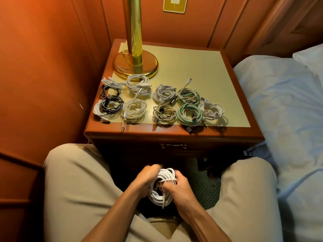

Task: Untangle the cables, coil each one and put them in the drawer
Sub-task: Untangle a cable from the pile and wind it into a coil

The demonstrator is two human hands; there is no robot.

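A white cable coil (161, 187) is gripped between the knees by the left hand (146, 178) and the right hand (176, 186), a turn apparently being pinched across it. If either grip is eased, the loops may spring apart — the wrap is not yet secured. Finished coils (160, 102) are crowded on the brass-coloured tabletop (209, 75) beside a lamp base (135, 64); the drawer (173, 146) is closed, a bed (279, 102) alongside — wood panelling behind.

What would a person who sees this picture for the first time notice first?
Probably the coiled cables, white, black and green, laid in rows on the front half of the nightstand. Behind them, at the back left, stands a brass lamp. Low in the middle, the left hand and right hand grip a white cable coil.
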